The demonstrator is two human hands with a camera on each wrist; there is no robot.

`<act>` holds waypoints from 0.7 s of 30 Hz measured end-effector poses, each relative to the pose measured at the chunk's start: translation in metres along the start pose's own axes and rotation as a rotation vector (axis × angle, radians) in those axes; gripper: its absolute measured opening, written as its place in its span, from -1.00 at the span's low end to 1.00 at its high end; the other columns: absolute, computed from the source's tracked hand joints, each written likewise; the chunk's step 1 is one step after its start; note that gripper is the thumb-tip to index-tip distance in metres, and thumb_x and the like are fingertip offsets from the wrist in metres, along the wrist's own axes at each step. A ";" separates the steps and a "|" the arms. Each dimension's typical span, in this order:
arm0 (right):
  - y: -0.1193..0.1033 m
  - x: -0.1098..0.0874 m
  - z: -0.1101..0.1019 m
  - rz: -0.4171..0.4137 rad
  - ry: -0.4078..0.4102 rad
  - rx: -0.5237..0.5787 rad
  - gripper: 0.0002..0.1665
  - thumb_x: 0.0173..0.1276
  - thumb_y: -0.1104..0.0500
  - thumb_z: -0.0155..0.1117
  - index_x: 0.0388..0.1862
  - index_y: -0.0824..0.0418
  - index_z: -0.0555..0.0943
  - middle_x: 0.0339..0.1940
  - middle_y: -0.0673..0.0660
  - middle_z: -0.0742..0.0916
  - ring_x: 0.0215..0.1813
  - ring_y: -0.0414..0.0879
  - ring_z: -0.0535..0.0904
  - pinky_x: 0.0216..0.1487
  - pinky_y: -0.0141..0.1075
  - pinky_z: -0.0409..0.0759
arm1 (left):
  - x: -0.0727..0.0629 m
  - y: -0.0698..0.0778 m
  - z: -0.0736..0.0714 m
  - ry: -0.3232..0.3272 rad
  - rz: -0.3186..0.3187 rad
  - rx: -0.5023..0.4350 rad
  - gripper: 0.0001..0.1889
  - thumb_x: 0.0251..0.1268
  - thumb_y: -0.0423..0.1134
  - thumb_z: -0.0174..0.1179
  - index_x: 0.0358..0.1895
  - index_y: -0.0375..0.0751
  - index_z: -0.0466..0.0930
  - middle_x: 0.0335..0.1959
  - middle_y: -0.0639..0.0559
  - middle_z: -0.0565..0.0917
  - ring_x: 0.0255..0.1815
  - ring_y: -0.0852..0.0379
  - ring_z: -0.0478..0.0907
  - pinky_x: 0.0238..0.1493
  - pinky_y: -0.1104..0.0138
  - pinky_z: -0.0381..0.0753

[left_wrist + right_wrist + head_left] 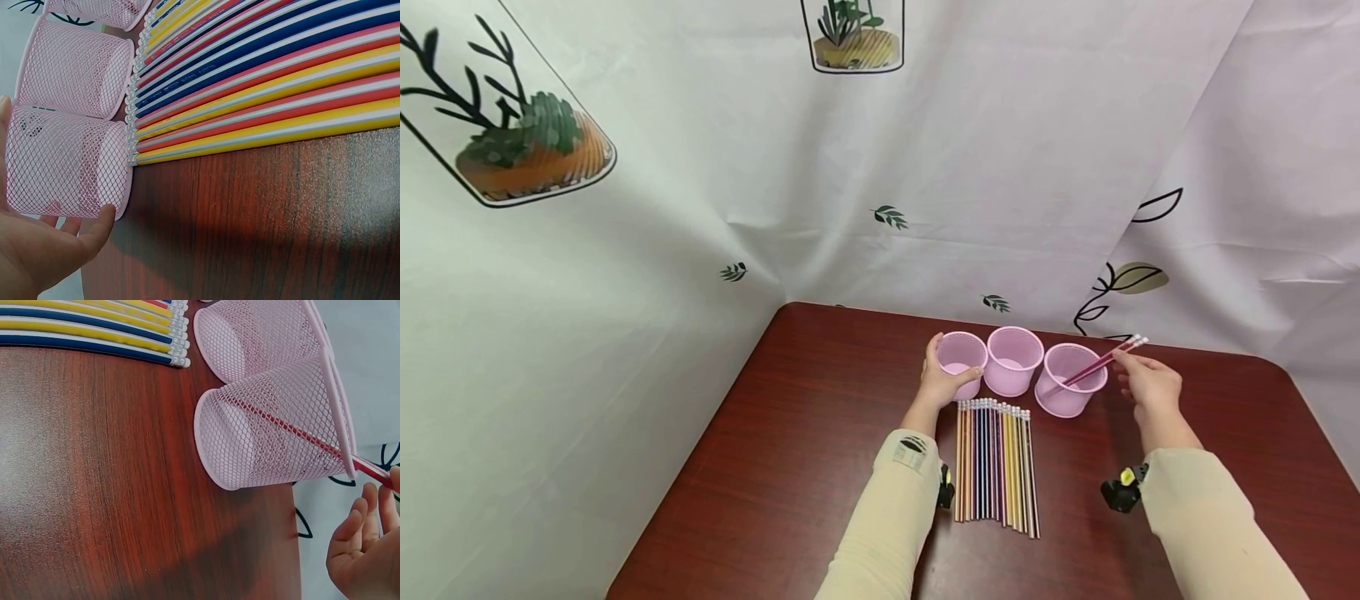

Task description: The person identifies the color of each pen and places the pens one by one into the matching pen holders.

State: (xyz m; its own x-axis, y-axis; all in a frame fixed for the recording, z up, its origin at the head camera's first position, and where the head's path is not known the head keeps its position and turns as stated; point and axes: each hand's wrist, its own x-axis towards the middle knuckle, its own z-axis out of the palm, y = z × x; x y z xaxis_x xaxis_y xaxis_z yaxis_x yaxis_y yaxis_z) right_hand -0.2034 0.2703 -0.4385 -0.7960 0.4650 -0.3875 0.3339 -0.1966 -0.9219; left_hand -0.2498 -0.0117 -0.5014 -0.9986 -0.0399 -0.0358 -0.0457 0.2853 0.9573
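Three pink mesh pencil cups stand in a row near the table's back edge. My left hand (942, 379) holds the left pencil cup (961, 348), fingers along its outer side and thumb at the front; the left wrist view shows this cup's mesh wall (62, 162) too. The middle pencil cup (1011, 375) has neither hand on it. At the right, my right hand (1152, 387) pinches red pencils (1101, 362) near their white eraser ends. Their lower ends lean inside the right pencil cup (1063, 404), visible through its mesh (275, 450) in the right wrist view.
In front of the cups, a row of striped pencils (992, 467) lies side by side, erasers toward the cups. They rest on a reddish-brown wooden table (790, 433). A white printed cloth (925, 167) hangs behind the back edge.
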 end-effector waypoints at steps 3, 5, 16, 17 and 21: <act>0.000 0.001 0.001 0.004 -0.002 -0.007 -0.73 0.20 0.08 0.31 -0.69 -0.09 0.57 -0.74 -0.18 0.63 -0.62 -0.32 0.51 -0.59 -0.45 0.45 | 0.000 0.000 0.000 0.000 0.001 -0.001 -0.02 -0.17 -0.17 0.50 0.37 0.05 0.07 0.27 -0.22 0.25 0.24 -0.19 0.25 0.18 -0.01 0.27; 0.001 0.001 0.002 0.006 -0.001 -0.019 -0.73 0.21 0.08 0.31 -0.69 -0.10 0.57 -0.73 -0.18 0.63 -0.62 -0.33 0.51 -0.58 -0.46 0.46 | 0.000 0.001 0.000 -0.001 0.000 -0.006 -0.02 -0.17 -0.17 0.50 0.37 0.04 0.07 0.27 -0.21 0.25 0.24 -0.18 0.25 0.18 -0.01 0.27; 0.008 0.009 0.002 -0.019 0.044 -0.065 -0.86 0.17 -0.02 0.35 -0.46 -0.02 0.62 -0.71 -0.19 0.63 -0.59 -0.32 0.51 -0.52 -0.41 0.48 | 0.001 0.000 0.001 0.005 -0.002 -0.015 -0.02 -0.18 -0.17 0.50 0.37 0.07 0.07 0.28 -0.20 0.25 0.24 -0.16 0.26 0.18 0.01 0.27; 0.008 0.008 0.002 -0.015 0.048 -0.041 -0.86 0.16 -0.01 0.35 -0.44 0.00 0.61 -0.71 -0.19 0.64 -0.60 -0.32 0.52 -0.53 -0.41 0.48 | 0.001 0.000 0.001 0.005 -0.002 -0.015 -0.01 -0.18 -0.17 0.50 0.37 0.07 0.07 0.28 -0.20 0.25 0.24 -0.16 0.26 0.18 0.01 0.26; 0.003 0.003 0.005 -0.047 0.146 0.059 -0.78 0.14 0.03 0.38 -0.41 0.03 0.49 -0.71 -0.20 0.58 -0.63 -0.35 0.46 -0.61 -0.47 0.40 | 0.000 0.001 0.001 0.007 -0.001 -0.015 -0.02 -0.18 -0.17 0.50 0.37 0.09 0.08 0.28 -0.20 0.26 0.24 -0.16 0.26 0.18 0.01 0.26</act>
State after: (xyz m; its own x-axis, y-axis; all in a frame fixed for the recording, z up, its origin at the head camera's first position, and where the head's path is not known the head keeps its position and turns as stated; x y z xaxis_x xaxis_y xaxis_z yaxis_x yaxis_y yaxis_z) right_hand -0.2075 0.2668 -0.4423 -0.7269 0.5946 -0.3437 0.2641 -0.2200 -0.9391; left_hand -0.2503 -0.0105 -0.5012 -0.9983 -0.0470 -0.0350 -0.0465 0.2710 0.9615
